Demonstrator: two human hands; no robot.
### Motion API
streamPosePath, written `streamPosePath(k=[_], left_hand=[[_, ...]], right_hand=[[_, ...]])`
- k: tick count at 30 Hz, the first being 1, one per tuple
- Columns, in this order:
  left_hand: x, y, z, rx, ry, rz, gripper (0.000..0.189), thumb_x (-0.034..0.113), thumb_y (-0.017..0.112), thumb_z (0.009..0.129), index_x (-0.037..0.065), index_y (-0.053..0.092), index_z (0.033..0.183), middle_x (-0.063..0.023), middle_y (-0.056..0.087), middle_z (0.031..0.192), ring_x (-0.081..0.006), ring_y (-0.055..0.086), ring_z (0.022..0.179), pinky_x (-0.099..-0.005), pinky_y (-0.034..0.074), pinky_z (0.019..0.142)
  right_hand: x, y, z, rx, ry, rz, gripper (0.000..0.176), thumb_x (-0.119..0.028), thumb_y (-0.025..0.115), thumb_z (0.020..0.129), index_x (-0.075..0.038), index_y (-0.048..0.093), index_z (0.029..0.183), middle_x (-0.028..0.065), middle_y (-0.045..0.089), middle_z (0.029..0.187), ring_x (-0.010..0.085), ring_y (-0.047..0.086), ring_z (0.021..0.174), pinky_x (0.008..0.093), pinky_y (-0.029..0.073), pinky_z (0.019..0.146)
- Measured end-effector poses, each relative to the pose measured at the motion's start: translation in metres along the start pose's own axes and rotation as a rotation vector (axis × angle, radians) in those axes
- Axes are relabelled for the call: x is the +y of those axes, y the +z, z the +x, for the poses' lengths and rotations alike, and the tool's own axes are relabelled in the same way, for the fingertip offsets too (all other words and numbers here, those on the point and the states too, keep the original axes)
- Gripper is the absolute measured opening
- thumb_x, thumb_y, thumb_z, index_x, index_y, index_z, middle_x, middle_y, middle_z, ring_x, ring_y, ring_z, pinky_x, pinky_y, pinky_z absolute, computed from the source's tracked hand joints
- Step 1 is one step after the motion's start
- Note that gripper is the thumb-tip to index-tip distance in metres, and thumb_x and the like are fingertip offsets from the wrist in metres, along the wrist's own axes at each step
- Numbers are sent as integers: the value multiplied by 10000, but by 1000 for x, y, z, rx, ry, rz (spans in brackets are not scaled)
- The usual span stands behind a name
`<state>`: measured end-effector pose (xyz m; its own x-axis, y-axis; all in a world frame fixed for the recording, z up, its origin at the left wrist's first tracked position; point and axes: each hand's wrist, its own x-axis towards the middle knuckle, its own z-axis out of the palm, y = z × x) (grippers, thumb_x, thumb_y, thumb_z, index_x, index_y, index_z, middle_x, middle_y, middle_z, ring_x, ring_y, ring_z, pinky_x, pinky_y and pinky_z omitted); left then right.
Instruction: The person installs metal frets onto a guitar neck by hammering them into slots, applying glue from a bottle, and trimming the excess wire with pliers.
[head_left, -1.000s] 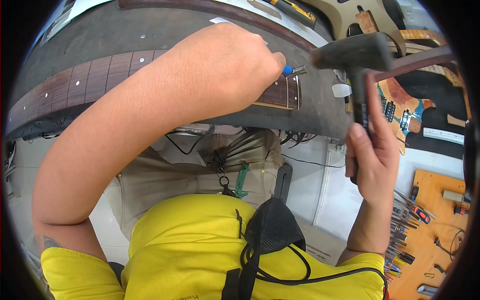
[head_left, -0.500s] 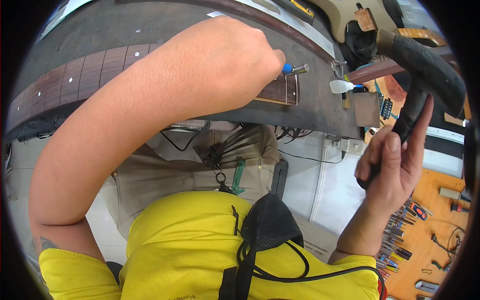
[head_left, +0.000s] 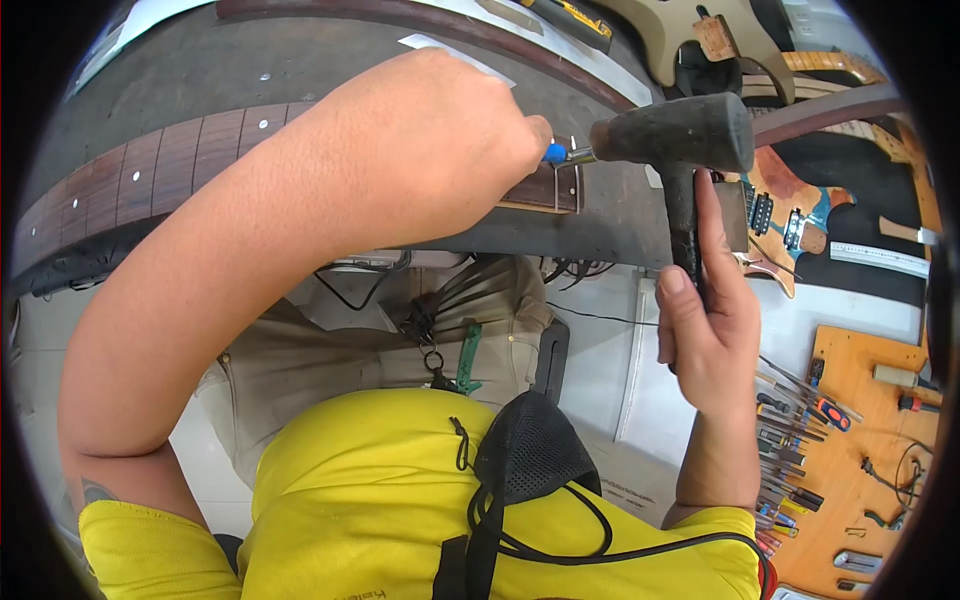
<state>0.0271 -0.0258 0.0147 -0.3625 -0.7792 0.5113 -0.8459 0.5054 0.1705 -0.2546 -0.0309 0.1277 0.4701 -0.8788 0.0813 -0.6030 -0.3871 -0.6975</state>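
My left hand is closed around a slim tool with a blue part and a metal end; the rest of it is hidden in the fist. Under that fist lies a guitar neck, its dark fretboard marked with pale dots. My right hand grips a black mallet by the handle, index finger stretched along it. The mallet's narrower face is right at the tool's metal end in this view. A white strip shows behind my left fist.
A dark workbench carries the neck. Beyond it are a pale guitar body and a multicoloured guitar body. To the right, an orange board holds several hand tools. A cord runs below the bench edge.
My right hand has swung the mallet leftward, from well apart to right at the tool's metal end. My left hand has shifted slightly left with the tool.
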Motion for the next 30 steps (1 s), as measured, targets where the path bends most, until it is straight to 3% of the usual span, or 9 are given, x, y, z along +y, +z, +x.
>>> streamPosePath(k=[5,6,9,12,14,16,22,26,30], left_hand=[[0,2,-4,-21,-16,-6,191,152,723,956,-8,734,1060,-201,677,684,-389,715,733,-494,551,715],[-1,2,-4,2,-3,1,194,158,724,957,-6,734,1062,-200,677,686,-391,715,736,-496,550,718],[0,0,-3,-23,-5,-18,199,168,727,960,4,738,1072,-195,683,694,-392,714,736,-497,550,714],[1,0,-2,-29,-6,-7,200,176,728,962,12,739,1076,-188,687,696,-389,715,734,-497,552,713],[0,0,-2,-28,0,-13,202,178,728,963,14,739,1080,-186,688,697,-388,715,735,-497,552,712],[0,1,-4,-26,6,-18,203,181,728,964,17,739,1083,-184,689,697,-386,715,736,-496,552,712],[1,-2,-1,-46,7,11,202,182,732,959,22,737,1081,-182,687,695,-389,713,740,-496,547,726],[1,1,-5,-43,2,-28,185,184,742,948,27,729,1044,-180,677,683,-394,704,729,-498,538,729],[-1,-1,-4,-42,25,-32,179,178,756,932,28,727,1026,-180,675,682,-400,693,719,-500,533,715]], right_hand=[[-13,-1,-8,83,-94,89,690,-115,589,1090,-42,297,1710,43,729,1183,1,459,578,188,353,469],[-12,12,-6,208,-159,88,686,-64,523,1095,-63,253,1726,-24,517,719,27,425,463,187,341,427],[4,7,-6,138,-86,-29,678,-67,519,1102,-65,254,1726,-36,519,719,24,426,475,194,350,436],[-8,-5,-4,-165,147,-98,646,-41,573,1076,3,349,1680,146,515,1638,0,484,622,195,423,542],[-11,3,-12,54,22,-14,675,-66,573,1087,-13,302,1702,113,722,1270,1,458,589,181,377,507],[-13,11,-13,147,-120,152,736,-85,558,1093,-31,193,1730,-26,551,721,26,422,511,191,363,477],[4,-6,-7,-160,83,-101,700,-71,568,1088,-52,268,1720,-47,558,738,20,422,483,203,354,447],[-7,4,-16,163,-134,126,686,-87,533,1109,-48,232,1725,16,521,713,54,454,470,205,380,437],[14,3,-24,84,-34,-3,690,-76,585,1091,-21,280,1708,176,697,1387,22,518,587,209,428,514]])
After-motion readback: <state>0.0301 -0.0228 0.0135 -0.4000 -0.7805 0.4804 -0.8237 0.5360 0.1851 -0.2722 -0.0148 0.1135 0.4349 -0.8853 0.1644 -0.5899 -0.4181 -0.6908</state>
